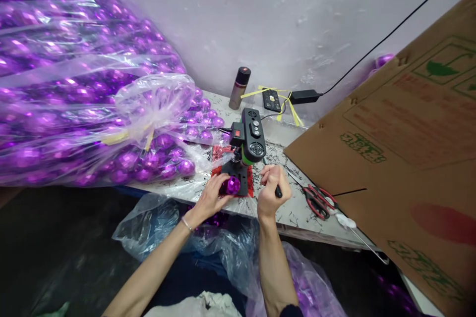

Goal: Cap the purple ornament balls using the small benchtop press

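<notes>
My left hand [211, 197] has its fingers and thumb around a shiny purple faceted ball [233, 185], which it holds on the black base [243, 178] of a small bench-top machine that looks like a drill press. The machine's black head [254, 133], with two round vents and knobs, stands over the base. To the right of it, my right hand [273, 192] is closed in a fist around a thin lever handle [278, 191]; its black end sticks out below the fingers. The underside of the ball is hidden.
A huge clear bag of purple balls [67, 84] fills the left. A dark spray can [240, 87] and a black power adapter [305, 96] are by the wall. Red-handled scissors [319, 201] lie beside a large cardboard box [394, 158]. Clear plastic [152, 223] hangs over the front edge.
</notes>
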Action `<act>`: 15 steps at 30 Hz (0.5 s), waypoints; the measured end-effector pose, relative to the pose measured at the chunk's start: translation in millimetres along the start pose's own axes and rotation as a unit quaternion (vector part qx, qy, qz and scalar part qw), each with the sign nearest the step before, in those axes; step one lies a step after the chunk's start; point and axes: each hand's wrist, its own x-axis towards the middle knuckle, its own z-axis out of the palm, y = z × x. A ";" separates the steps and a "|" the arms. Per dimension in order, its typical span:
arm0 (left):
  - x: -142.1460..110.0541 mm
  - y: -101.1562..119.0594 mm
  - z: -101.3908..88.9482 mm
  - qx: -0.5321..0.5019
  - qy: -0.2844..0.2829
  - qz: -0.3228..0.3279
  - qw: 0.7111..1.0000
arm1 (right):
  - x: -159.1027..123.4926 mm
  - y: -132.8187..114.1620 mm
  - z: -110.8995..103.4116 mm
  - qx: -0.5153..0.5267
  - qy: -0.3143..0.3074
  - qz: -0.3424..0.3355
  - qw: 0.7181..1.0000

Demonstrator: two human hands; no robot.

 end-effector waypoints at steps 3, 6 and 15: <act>-23.6 5.6 -26.8 0.072 0.001 0.037 0.997 | -9.0 5.2 0.9 0.003 0.009 -0.009 1.000; -7.3 -1.3 -57.6 0.165 0.030 0.034 0.985 | -19.9 13.6 1.9 0.004 0.010 -0.002 1.000; 81.0 -47.4 -121.7 0.353 -0.049 0.028 0.934 | -24.1 20.0 -0.7 -0.013 0.000 -0.037 0.999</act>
